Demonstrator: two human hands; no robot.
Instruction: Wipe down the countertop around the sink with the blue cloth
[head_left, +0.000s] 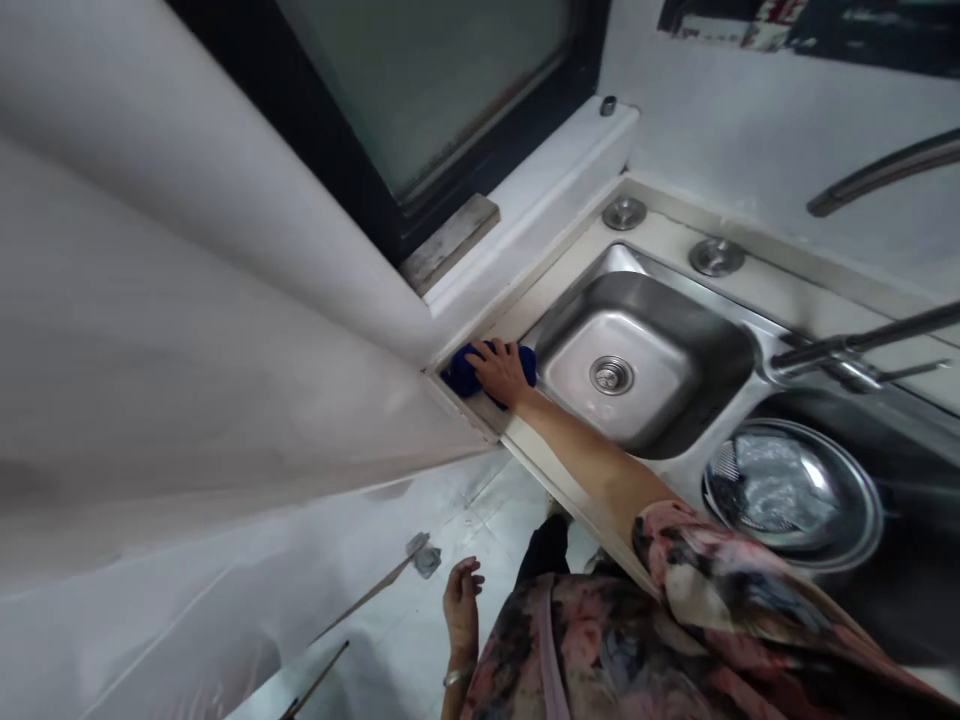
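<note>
My right hand (501, 370) presses down on a dark blue cloth (463, 372) at the left end of the pale counter (525, 310), right beside the left basin of the steel sink (637, 350). Its fingers lie curled over the cloth and grip it. My left hand (460, 592) hangs low by my side over the floor. Those fingers are loosely curled and hold nothing.
A white wall (187, 330) closes the counter's left end, with a dark-framed window (420, 110) and sill behind. A tap (847, 355) reaches over the sink. A steel bowl (795, 490) sits in the right basin. Tool handles (360, 600) lie on the floor.
</note>
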